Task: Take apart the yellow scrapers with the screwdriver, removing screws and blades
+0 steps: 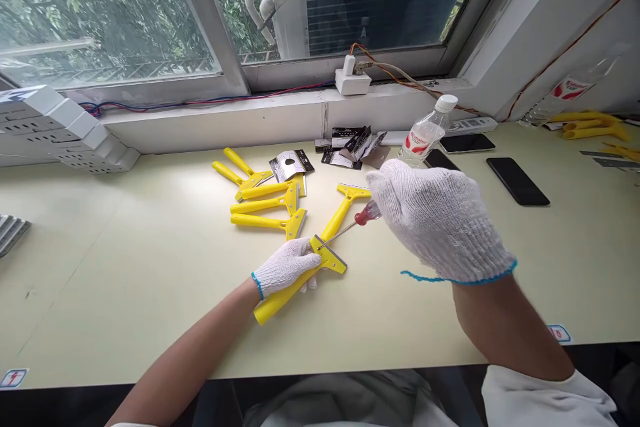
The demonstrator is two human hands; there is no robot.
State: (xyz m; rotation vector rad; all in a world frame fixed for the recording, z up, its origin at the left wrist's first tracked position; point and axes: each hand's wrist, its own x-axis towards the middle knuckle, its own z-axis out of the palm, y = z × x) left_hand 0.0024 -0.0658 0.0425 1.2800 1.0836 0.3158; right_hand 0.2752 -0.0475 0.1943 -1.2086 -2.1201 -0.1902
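Observation:
My left hand (289, 267), in a white knit glove, is closed round a yellow scraper (283, 297) near its blade head. My right hand (433, 217), gloved too, grips a screwdriver (364, 215) by its red and clear handle. The thin shaft slants down to the left, its tip at a screw on the head of the held scraper. Just beyond lies another yellow scraper (340, 213), its blade facing away. Several more yellow scrapers (265, 205) lie in a group to the left. The fingers under the held scraper are partly hidden.
Behind the scrapers are a black-and-white package card (291, 164) and a heap of blade packets (353, 145). A water bottle (425, 133) stands behind my right hand, near a black phone (517, 181). White boxes (65, 127) sit at the left, below the window.

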